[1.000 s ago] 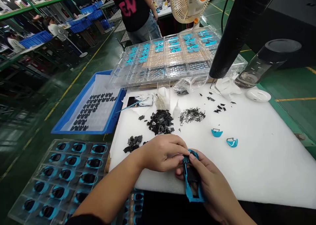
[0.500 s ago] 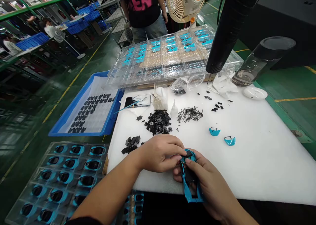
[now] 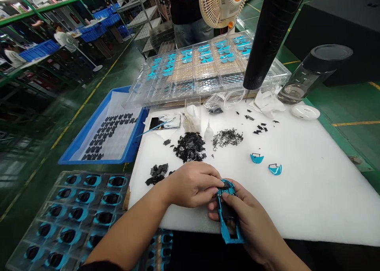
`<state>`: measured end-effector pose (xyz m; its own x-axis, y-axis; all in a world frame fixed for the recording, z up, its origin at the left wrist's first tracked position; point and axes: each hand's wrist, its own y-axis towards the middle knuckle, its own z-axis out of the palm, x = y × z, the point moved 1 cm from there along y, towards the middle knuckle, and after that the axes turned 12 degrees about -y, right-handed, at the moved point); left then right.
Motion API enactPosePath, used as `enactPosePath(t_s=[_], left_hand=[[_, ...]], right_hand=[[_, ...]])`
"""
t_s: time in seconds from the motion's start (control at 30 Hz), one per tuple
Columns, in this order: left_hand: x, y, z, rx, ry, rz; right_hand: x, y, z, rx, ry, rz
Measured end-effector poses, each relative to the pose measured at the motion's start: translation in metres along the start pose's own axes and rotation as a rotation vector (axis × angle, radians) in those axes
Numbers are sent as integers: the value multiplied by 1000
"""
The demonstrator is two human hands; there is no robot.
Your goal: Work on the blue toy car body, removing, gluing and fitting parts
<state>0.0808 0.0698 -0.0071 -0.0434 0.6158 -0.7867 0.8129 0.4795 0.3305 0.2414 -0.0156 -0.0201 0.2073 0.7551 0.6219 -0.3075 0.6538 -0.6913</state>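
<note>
A blue toy car body with black inner parts is held just over the near edge of the white work mat. My right hand wraps around its side, the thumb pressing on the inside. At its far end my left hand is closed, thumb and fingertips pinching at the rim; whether a small part is between them is hidden. Two small blue pieces with black frames, one and another, lie to the right. Beyond my left hand are a pile of black parts and a smaller black pile.
Tiny black pieces lie by a small white bottle. Clear compartment trays stand behind, below a fan. A black tube hangs over the mat near a drink bottle. A blue bin stands left.
Both hands and the toy car body stay almost in place. The person behind the trays has shifted to the right. The view has moved very slightly.
</note>
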Motion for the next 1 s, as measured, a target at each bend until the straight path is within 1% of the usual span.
enactPosePath(t_s=[0.2, 0.33, 0.47, 0.6, 0.7, 0.87, 0.93, 1.0], left_hand=[[0, -1, 0, 2, -31, -25], [0, -1, 0, 21, -16, -17], [-1, -1, -1, 16, -28, -32], [-1, -1, -1, 26, 16, -12], [-1, 0, -2, 9, 4, -16], [-2, -1, -3, -70, -7, -16], [-1, -2, -3, -71, 0, -4], [0, -2, -3, -39, 18, 9]], right_hand=[[0, 0, -1, 14, 45, -17], [1, -2, 0, -15, 58, -3], [2, -2, 0, -20, 79, -9], [0, -1, -1, -36, 80, -1], [0, 0, -1, -31, 57, -6], [2, -1, 1, -17, 93, -16], [3, -2, 1, -20, 101, -16], [3, -2, 0, -40, 98, -8]])
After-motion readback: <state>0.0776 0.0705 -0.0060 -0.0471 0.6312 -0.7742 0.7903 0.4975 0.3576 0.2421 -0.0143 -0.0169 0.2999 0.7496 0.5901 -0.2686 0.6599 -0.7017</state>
